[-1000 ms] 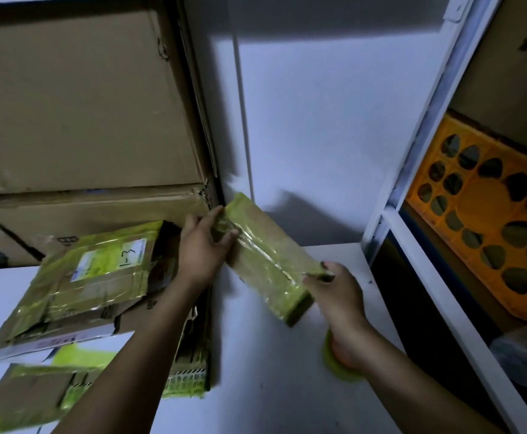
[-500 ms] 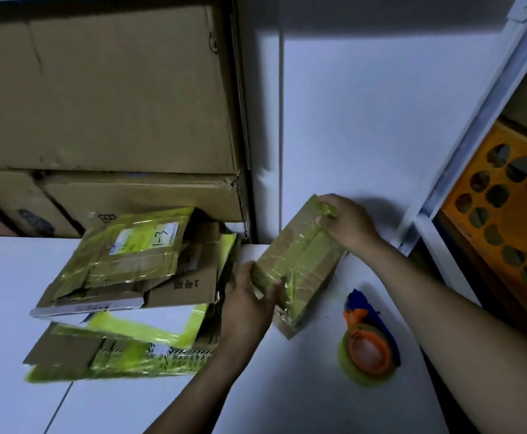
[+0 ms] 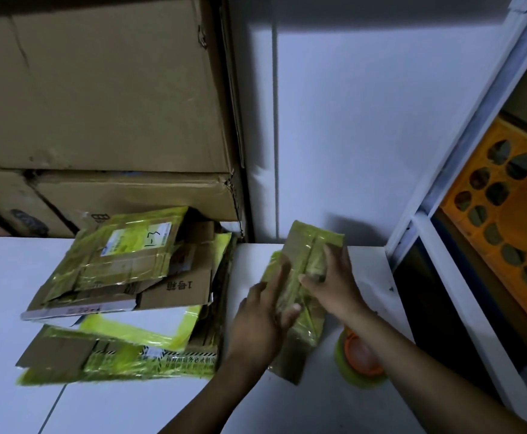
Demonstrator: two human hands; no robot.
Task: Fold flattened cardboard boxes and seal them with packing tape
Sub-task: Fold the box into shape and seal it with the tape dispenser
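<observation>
two bare hands work one small cardboard box on a white bench. the left hand [image 3: 263,311] lies flat along the box's left face, fingers straight and slightly blurred, thumb across the front. the right hand [image 3: 334,283] lies spread over the top face, fingers straight and pressing, curled round nothing.

the small box [image 3: 310,245] sits just right of centre of the view, tilted, with its near end low toward 6 o'clock and its far end up toward 12 o'clock. brown card shows through glossy yellow-green tape that covers nearly every face, and a taped seam runs along its length.

at 5 o'clock from the hands, one tape roll [image 3: 354,353] with an orange core and a yellow-green rim lies on the bench [image 3: 287,408], partly hidden under the right forearm.

at 9 o'clock, just beside the box, a loose pile of flattened cardboard [image 3: 177,286] is stacked with the same yellow-green tape. at least three sheets show; the exact count cannot be told. the top one carries a white label.

at 11 o'clock stand three big brown cartons [image 3: 99,89], one on top of two lower ones. at 3 o'clock, one orange crate [image 3: 512,245] with oval holes sits in a white shelf frame [image 3: 437,245].
</observation>
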